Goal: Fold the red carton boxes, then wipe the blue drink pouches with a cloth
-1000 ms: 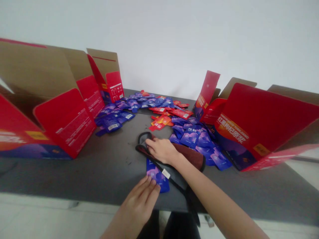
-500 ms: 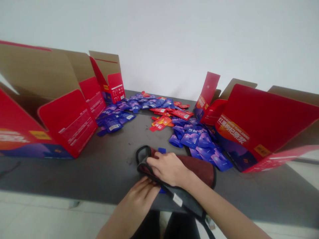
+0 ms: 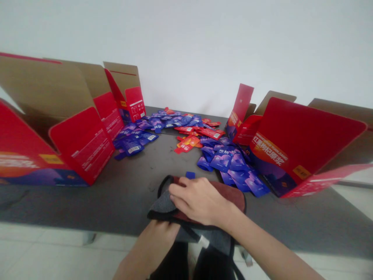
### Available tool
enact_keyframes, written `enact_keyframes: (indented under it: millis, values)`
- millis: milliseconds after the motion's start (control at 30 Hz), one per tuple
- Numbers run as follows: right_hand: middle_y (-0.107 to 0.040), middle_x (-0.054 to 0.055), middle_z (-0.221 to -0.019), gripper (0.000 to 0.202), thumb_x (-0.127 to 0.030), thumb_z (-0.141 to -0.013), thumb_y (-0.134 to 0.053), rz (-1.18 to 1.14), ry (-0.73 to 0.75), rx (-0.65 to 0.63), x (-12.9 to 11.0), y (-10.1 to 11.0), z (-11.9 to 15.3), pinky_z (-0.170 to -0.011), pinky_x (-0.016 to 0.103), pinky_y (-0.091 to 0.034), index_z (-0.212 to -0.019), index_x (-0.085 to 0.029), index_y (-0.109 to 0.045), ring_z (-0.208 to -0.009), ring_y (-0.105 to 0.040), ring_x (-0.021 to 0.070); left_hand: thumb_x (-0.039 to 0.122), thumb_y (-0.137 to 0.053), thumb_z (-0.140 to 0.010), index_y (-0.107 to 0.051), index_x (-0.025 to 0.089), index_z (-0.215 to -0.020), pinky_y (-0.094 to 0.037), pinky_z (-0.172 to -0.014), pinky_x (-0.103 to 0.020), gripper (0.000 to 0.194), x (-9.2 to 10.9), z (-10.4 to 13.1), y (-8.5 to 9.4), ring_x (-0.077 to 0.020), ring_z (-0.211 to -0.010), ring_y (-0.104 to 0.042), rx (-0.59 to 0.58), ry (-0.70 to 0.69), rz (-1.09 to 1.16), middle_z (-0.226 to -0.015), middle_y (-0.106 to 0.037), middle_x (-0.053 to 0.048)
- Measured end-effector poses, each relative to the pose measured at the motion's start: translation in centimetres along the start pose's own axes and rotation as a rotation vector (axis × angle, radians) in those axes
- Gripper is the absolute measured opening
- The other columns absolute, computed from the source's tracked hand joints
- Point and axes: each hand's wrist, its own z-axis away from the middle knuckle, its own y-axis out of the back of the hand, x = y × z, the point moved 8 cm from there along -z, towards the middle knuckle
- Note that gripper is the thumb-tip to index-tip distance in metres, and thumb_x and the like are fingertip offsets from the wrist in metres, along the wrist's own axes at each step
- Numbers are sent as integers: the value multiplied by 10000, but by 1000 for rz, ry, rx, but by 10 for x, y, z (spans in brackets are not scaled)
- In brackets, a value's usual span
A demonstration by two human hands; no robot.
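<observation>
A folded brown and grey cloth piece (image 3: 230,191) with black edging lies at the table's front edge. A dark strap with a white label (image 3: 204,241) hangs from it over the edge. My right hand (image 3: 198,198) rests on top, its fingers curled and pinching the grey flap at the cloth's left end. My left hand (image 3: 161,233) reaches in from below, and the cloth hides its fingers. Just behind the cloth, part of a small blue packet (image 3: 190,175) sticks out.
Open red cartons stand on the left (image 3: 81,144) and right (image 3: 291,147) of the dark table (image 3: 125,202). Between them lie heaps of purple-blue packets (image 3: 224,159) and several red-orange ones (image 3: 188,143). A white wall (image 3: 186,50) rises behind.
The left end of the cloth has swung toward me and left, its grey inner side now showing more. My left hand has gone under it, so its fingers no longer show.
</observation>
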Motion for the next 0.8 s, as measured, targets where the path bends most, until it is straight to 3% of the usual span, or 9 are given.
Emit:
enact_keyframes:
  millis: [100, 200, 300, 367, 467, 567, 700, 800]
  values:
    - [-587, 16, -885, 219, -296, -903, -322, 33, 9, -101, 2, -30, -4, -545, 247, -286, -1041, -269, -489, -662, -554, 138, -12, -340, -767, -592, 176, -911, -539, -743, -302, 346, 0, -1, 2, -170, -762, -644, 16, -12, 80, -810, -676, -33]
    - [-594, 35, -923, 258, -309, -911, -286, 104, -52, -116, 30, -50, -26, -554, 254, -309, -1087, -281, -473, -689, -573, 158, 11, -322, -809, -578, 161, -1019, -514, -851, -325, 364, 2, -2, 9, -181, -951, -618, 136, -84, 100, -965, -676, -60]
    - [-606, 45, -942, 265, -320, -920, -267, 143, -172, -105, 63, -51, -49, -571, 258, -325, -1093, -268, -462, -722, -586, 174, 45, -316, -846, -581, 149, -1044, -511, -872, -309, 347, 1, -2, 7, -175, -1025, -590, 163, -101, 76, -1030, -665, -75]
    - [-610, 49, -956, 273, -332, -932, -247, 144, -239, -84, 75, -41, -53, -583, 258, -328, -1088, -247, -454, -750, -588, 178, 52, -312, -855, -585, 149, -1038, -518, -855, -286, 343, -2, -3, 4, -164, -1011, -597, 141, -74, 74, -1029, -666, -73]
    - [-603, 40, -954, 298, -349, -949, -202, 87, -244, 12, 63, -11, -40, -613, 256, -327, -1056, -220, -449, -761, -571, 159, 28, -321, -836, -577, 159, -1047, -515, -850, -275, 356, -2, -4, 5, -160, -1009, -596, 112, -47, 77, -1028, -665, -59]
    - [-589, 19, -898, 299, -356, -949, -210, 19, -127, 32, 29, 4, -13, -603, 253, -309, -992, -224, -476, -711, -550, 135, -2, -332, -788, -589, 167, -967, -534, -788, -295, 356, 0, -4, 4, -170, -867, -639, 49, -27, 60, -905, -681, -45]
    - [-585, 25, -877, 218, -294, -909, -306, 38, 4, -133, 2, -22, 5, -543, 254, -278, -1011, -254, -494, -672, -551, 136, -10, -332, -755, -585, 176, -850, -549, -713, -313, 328, 1, -4, 4, -174, -716, -645, 5, 4, 72, -748, -665, -28]
    - [-588, 36, -921, 246, -300, -899, -308, 79, -16, -164, 16, -43, -8, -547, 257, -304, -1076, -279, -478, -700, -569, 156, 1, -311, -794, -582, 156, -928, -535, -790, -321, 339, 6, -5, 13, -183, -848, -643, 111, -71, 69, -860, -683, -57]
